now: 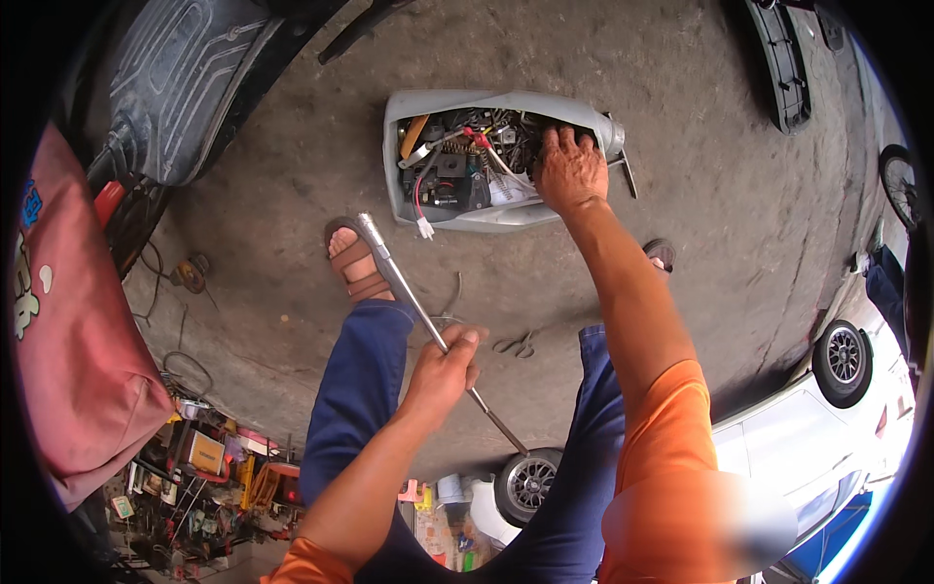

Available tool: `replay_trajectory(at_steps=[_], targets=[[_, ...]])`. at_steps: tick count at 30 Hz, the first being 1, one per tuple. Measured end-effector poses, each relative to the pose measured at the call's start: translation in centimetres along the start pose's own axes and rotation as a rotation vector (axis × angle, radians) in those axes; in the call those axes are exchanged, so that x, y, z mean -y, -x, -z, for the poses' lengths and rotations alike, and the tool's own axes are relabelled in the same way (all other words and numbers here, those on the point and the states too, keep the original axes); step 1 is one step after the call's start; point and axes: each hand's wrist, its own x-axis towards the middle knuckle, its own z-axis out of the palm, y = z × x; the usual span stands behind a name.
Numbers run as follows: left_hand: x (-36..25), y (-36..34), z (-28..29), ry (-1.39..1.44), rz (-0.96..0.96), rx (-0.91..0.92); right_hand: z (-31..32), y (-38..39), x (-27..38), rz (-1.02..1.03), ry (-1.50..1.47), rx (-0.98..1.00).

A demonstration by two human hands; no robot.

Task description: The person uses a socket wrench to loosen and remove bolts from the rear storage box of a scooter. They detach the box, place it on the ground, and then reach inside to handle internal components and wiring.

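Note:
My left hand (440, 375) is closed around the middle of a long metal socket wrench (397, 275), which slants over the floor between my legs. Its thicker end points up and left, its thin end down and right. Ahead lies a grey plastic jug (401, 209) on its side, with one side cut away. Small metal parts, springs, a wire with a white connector (424, 228) and a red-headed tool (479, 139) fill it. My right hand (572, 177) reaches into its right end, fingers slightly apart and resting on the parts; what lies beneath them is hidden.
Pliers (516, 345) lie on the concrete floor between my legs. A metal rod (630, 177) sticks out beside the jug's neck. Black vehicle panels (195, 88) and a red cover (83, 341) stand left. Cluttered tools are lower left; a white car (788, 438) is lower right.

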Motion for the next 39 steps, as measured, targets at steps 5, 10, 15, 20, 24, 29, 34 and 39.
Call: replay_trajectory(at_steps=[5,10,15,20,24,29,34,39], targets=[[-0.4,0.1,0.0,-0.002,-0.017,0.012,-0.2,0.7,0.4,-0.089,0.123,0.086],[-0.2,0.1,0.5,-0.010,-0.019,0.003,1.1,0.8,2.5,0.052,0.105,-0.029],[-0.7,0.3,0.4,-0.013,0.002,0.016,1.3,-0.7,3.7,0.040,0.067,0.088],[-1.0,0.4,0.5,-0.011,-0.022,0.009,1.2,0.0,0.7,-0.114,0.132,0.245],[-0.9,0.4,0.4,-0.019,-0.017,0.023,0.7,0.4,-0.3,-0.151,0.106,0.191],[-0.5,0.2,0.5,-0.005,-0.009,0.019,-0.1,2.4,-1.2,-0.049,0.068,0.018],[-0.6,0.4,0.7,0.001,0.005,0.003,1.1,3.1,0.8,-0.014,-0.019,-0.092],[-1.2,0.5,0.8,-0.055,0.006,0.026,0.6,0.1,1.6,0.015,-0.081,0.054]])
